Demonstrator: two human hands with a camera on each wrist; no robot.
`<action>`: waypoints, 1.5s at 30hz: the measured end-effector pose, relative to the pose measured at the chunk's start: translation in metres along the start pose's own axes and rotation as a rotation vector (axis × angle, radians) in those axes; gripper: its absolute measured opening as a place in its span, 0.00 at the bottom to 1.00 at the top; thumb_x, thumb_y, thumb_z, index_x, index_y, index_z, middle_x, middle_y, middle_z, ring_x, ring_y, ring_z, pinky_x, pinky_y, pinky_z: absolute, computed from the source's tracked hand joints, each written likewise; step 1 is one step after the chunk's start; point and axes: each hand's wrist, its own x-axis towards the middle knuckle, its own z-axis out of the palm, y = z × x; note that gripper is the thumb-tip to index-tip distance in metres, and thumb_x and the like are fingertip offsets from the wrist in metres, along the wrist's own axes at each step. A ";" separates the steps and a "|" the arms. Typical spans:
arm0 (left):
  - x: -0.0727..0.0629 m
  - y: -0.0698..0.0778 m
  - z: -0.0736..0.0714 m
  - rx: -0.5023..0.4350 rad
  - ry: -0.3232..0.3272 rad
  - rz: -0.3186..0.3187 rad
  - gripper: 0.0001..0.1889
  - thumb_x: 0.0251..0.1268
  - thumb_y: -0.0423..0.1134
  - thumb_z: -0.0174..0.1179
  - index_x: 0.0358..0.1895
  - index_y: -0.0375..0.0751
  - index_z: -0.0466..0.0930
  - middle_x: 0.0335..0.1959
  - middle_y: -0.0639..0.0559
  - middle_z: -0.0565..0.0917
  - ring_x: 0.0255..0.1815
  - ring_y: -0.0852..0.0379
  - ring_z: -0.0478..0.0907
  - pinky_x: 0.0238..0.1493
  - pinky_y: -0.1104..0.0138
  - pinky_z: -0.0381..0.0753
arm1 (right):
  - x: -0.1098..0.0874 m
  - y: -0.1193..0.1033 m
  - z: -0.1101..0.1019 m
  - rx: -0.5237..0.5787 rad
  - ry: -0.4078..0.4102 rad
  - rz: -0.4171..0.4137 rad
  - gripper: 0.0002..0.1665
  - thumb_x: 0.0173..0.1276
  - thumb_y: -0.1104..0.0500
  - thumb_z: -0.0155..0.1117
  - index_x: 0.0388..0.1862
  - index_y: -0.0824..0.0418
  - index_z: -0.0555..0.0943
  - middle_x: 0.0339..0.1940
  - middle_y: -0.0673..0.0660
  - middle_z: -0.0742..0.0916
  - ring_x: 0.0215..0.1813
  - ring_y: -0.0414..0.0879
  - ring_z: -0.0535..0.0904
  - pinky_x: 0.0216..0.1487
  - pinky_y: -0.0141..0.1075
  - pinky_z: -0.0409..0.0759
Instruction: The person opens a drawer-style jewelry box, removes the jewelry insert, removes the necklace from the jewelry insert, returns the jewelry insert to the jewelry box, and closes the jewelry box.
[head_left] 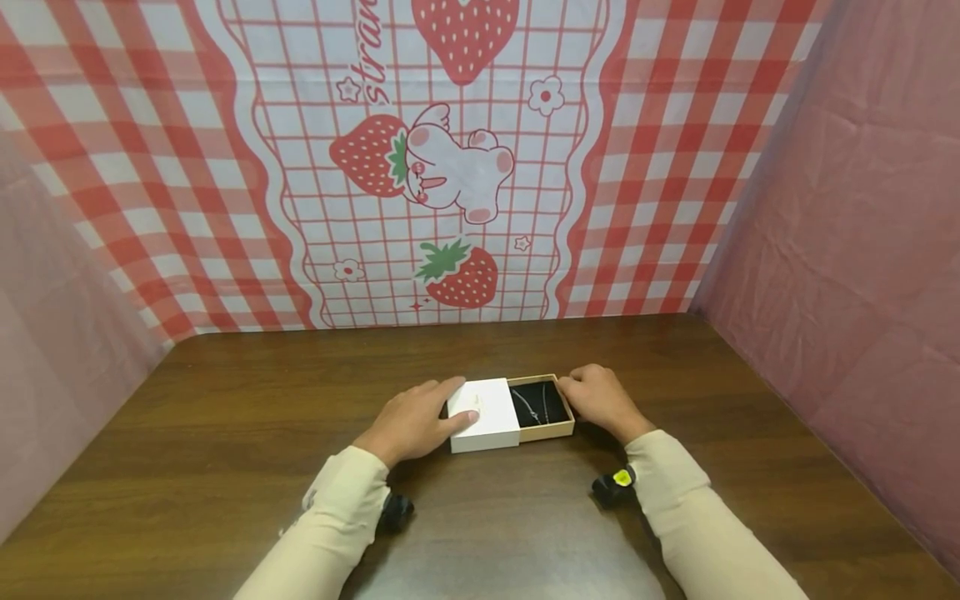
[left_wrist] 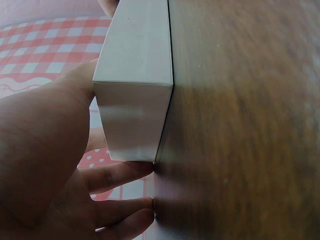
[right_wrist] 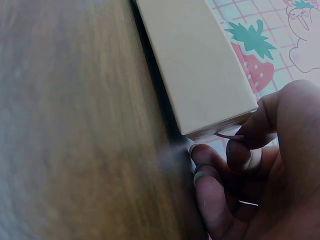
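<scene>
A white cardboard sleeve (head_left: 495,421) of a small jewellery box lies on the table, with its tan drawer (head_left: 549,432) partly out to the right. Inside the drawer is a black pad (head_left: 555,404) bearing a thin silvery chain (head_left: 532,412). My left hand (head_left: 408,423) grips the sleeve's left end, thumb on top and fingers at its far side. At the drawer's right end, my right hand (head_left: 602,402) pinches a thin pull ribbon (right_wrist: 229,136) between thumb and finger. The rest of the pad is hidden under the sleeve.
The brown wooden table (head_left: 300,375) runs back to a red and white checked cloth (head_left: 667,167) with strawberry prints. Pink cloth (head_left: 862,208) hangs along the right side, and paler cloth (head_left: 60,292) along the left. Dark wrist cameras (head_left: 611,487) sit below both wrists.
</scene>
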 end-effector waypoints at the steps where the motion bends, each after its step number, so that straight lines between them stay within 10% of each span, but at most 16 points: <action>1: 0.000 0.000 0.000 0.000 0.001 0.001 0.34 0.71 0.63 0.55 0.74 0.51 0.67 0.56 0.45 0.81 0.56 0.44 0.79 0.56 0.48 0.75 | 0.000 0.000 0.000 0.004 0.002 0.003 0.20 0.68 0.55 0.56 0.14 0.58 0.74 0.14 0.52 0.77 0.17 0.44 0.75 0.22 0.37 0.75; 45: 0.000 0.000 0.000 -0.002 -0.001 -0.004 0.34 0.71 0.63 0.55 0.74 0.51 0.67 0.56 0.45 0.81 0.56 0.44 0.79 0.56 0.48 0.76 | -0.003 -0.001 -0.004 0.013 0.002 0.045 0.21 0.68 0.53 0.57 0.15 0.58 0.76 0.15 0.53 0.79 0.16 0.45 0.77 0.22 0.37 0.75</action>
